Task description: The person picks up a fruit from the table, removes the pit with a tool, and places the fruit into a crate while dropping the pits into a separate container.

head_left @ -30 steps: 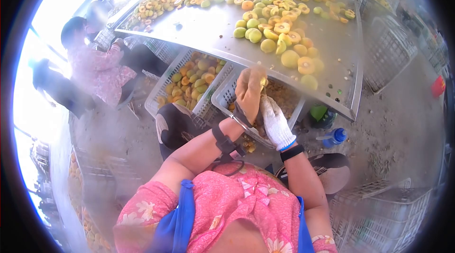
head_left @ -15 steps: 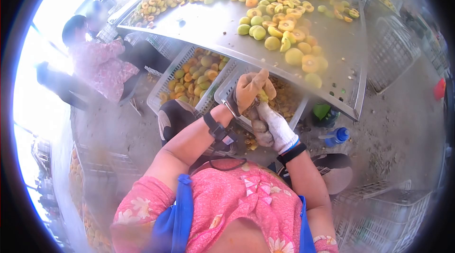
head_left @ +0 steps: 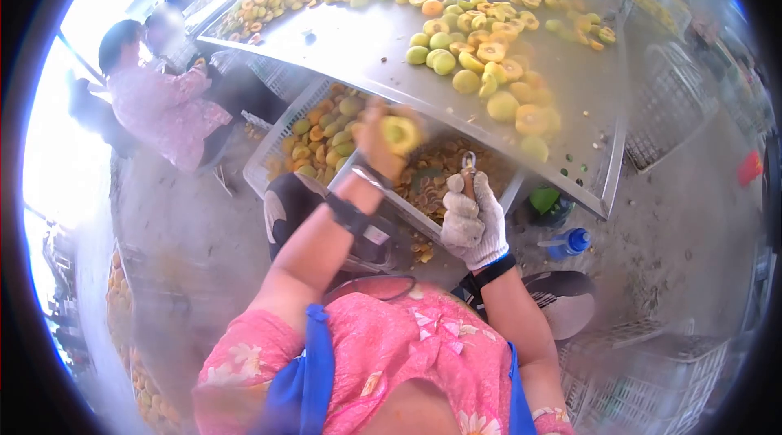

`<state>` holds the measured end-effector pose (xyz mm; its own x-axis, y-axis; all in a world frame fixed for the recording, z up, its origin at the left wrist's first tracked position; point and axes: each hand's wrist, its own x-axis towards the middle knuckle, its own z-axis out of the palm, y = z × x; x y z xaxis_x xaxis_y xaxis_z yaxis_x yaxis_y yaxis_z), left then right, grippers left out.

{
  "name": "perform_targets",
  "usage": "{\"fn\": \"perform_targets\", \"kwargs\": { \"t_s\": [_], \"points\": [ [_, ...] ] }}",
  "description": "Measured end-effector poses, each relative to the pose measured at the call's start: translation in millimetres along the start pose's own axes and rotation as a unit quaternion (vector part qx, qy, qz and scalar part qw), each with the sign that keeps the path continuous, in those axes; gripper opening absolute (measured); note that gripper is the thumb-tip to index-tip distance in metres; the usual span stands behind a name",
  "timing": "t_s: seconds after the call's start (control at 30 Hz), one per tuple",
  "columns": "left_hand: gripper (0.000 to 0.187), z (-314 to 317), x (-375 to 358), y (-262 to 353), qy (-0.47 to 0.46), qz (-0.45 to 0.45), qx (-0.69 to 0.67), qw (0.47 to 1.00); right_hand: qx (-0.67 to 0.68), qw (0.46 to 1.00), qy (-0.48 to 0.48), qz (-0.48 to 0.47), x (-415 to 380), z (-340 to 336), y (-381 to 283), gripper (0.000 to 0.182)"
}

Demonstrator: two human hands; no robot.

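My left hand (head_left: 380, 142), blurred by motion, holds a cut yellow peach (head_left: 399, 134) with its open face showing, just below the table edge. In my right hand (head_left: 464, 219), which wears a whitish knitted glove, is a pitting tool (head_left: 468, 172) with a brown handle and a small metal loop pointing up. Beneath both hands a white crate (head_left: 419, 227) contains brownish scraps or pits. To its left, a second white crate (head_left: 259, 160) is filled with peaches (head_left: 326, 138). More peaches, many of them halved (head_left: 491, 52), lie on the metal table (head_left: 358, 48) ahead.
A blue-capped bottle (head_left: 570, 243) and a dark container with something green (head_left: 546, 200) stand on the floor at right. Other crates (head_left: 672, 109) are at the right and lower right. A person in pink (head_left: 167, 105) sits at the left. Scraps litter the floor.
My hands were together over the scrap crate; they have come apart. The left has moved up and left with the peach, while the right now shows the tool upright.
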<state>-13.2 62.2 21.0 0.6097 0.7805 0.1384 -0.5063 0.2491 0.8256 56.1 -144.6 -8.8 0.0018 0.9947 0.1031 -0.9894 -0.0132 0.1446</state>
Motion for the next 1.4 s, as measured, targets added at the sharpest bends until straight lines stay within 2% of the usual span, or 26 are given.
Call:
{"fn": "perform_targets", "kwargs": {
  "t_s": [0.07, 0.1, 0.13, 0.2, 0.3, 0.33, 0.4, 0.43, 0.53, 0.63, 0.73, 0.87, 0.9, 0.97, 1.0, 1.03, 1.07, 1.13, 1.17, 1.23, 1.33, 1.37, 1.4],
  "points": [
    [0.041, -41.8, 28.7, 30.6, 0.082, 0.036, 0.109, 0.990, -0.033, 0.998, 0.031, -0.043, -1.8, -6.6, -9.2, 0.043],
    [0.028, -42.9, 34.1, 47.5, 0.096, 0.115, 0.195, 0.969, -0.042, 0.996, 0.066, -0.048, -2.5, -4.7, -8.8, 0.043],
    [0.018, -61.8, 47.3, 59.9, 0.080, 0.227, 0.455, 0.858, -0.051, 0.992, 0.100, -0.052, -2.3, -3.1, -7.2, 0.042],
    [0.021, -58.2, 57.8, 63.0, 0.083, 0.341, 0.561, 0.750, -0.085, 0.984, 0.147, -0.049, 2.1, 2.5, -2.4, 0.041],
    [0.022, 9.8, 56.7, 40.0, -0.053, 0.301, 0.606, 0.735, -0.114, 0.979, 0.157, -0.069, 10.2, 7.3, 2.1, 0.040],
    [0.029, 29.0, 61.2, 24.3, -0.125, 0.259, 0.609, 0.739, -0.121, 0.977, 0.160, -0.076, 11.8, 9.1, 0.8, 0.040],
    [0.044, 77.2, 65.1, 1.6, -0.268, 0.184, 0.641, 0.695, -0.138, 0.971, 0.168, -0.099, 11.4, 13.2, -3.2, 0.039],
    [0.052, 89.2, 73.5, -21.5, -0.278, 0.143, 0.658, 0.685, -0.146, 0.968, 0.173, -0.112, 9.5, 14.9, -3.9, 0.039],
    [0.057, 129.1, 82.3, -39.8, -0.379, 0.118, 0.677, 0.620, -0.179, 0.957, 0.176, -0.147, 1.5, 17.2, -7.9, 0.038],
    [0.062, 130.7, 101.5, -70.6, -0.392, 0.103, 0.744, 0.532, -0.189, 0.950, 0.183, -0.170, -5.0, 19.2, -12.0, 0.038],
    [0.066, 131.4, 105.4, -75.4, -0.392, 0.057, 0.738, 0.546, -0.208, 0.943, 0.179, -0.187, -8.8, 20.3, -14.6, 0.038],
    [0.069, 122.5, 97.7, -63.0, -0.363, 0.084, 0.698, 0.612, -0.263, 0.913, 0.225, -0.215, -7.2, 30.8, -11.7, 0.038],
    [0.064, 112.8, 93.2, -62.2, -0.326, 0.128, 0.680, 0.644, -0.283, 0.904, 0.236, -0.219, -7.5, 31.6, -10.8, 0.037],
    [0.060, 98.4, 94.5, -63.4, -0.292, -0.008, 0.514, 0.807, -0.320, 0.883, 0.256, -0.230, -8.2, 32.6, -9.7, 0.036],
    [0.057, 92.0, 93.2, -59.9, -0.265, -0.077, 0.416, 0.866, -0.341, 0.869, 0.271, -0.233, -8.0, 32.8, -8.7, 0.035],
    [0.045, 94.7, 75.8, -42.0, -0.261, -0.081, 0.338, 0.901, -0.363, 0.855, 0.287, -0.235, -7.9, 32.8, -8.3, 0.033],
    [0.044, 89.7, 64.4, -34.2, -0.256, -0.120, 0.238, 0.929, -0.386, 0.839, 0.303, -0.236, -7.7, 33.2, -7.7, 0.032],
    [0.042, 80.2, 45.4, -23.8, -0.238, -0.189, 0.030, 0.952, -0.458, 0.796, 0.299, -0.257, -4.7, 34.5, -6.8, 0.029],
    [0.044, 78.6, 34.8, -21.8, -0.234, -0.157, -0.006, 0.960, -0.492, 0.773, 0.298, -0.267, -3.1, 34.5, -6.3, 0.027],
    [0.047, 62.2, 20.6, -20.9, -0.206, -0.179, -0.015, 0.962, -0.541, 0.741, 0.302, -0.259, -1.1, 38.9, -5.3, 0.024],
    [0.052, 50.9, -2.4, -18.3, -0.157, -0.210, -0.004, 0.965, -0.687, 0.602, 0.283, -0.291, 3.3, 36.6, -3.4, 0.023],
    [0.054, 50.7, -9.8, -16.8, -0.141, -0.219, 0.004, 0.965, -0.668, 0.630, 0.315, -0.239, -0.6, 43.0, -1.6, 0.026],
    [0.056, 49.2, -16.3, -17.0, -0.126, -0.229, 0.012, 0.965, -0.717, 0.571, 0.296, -0.269, 1.5, 35.1, -4.6, 0.027]
  ]
}}
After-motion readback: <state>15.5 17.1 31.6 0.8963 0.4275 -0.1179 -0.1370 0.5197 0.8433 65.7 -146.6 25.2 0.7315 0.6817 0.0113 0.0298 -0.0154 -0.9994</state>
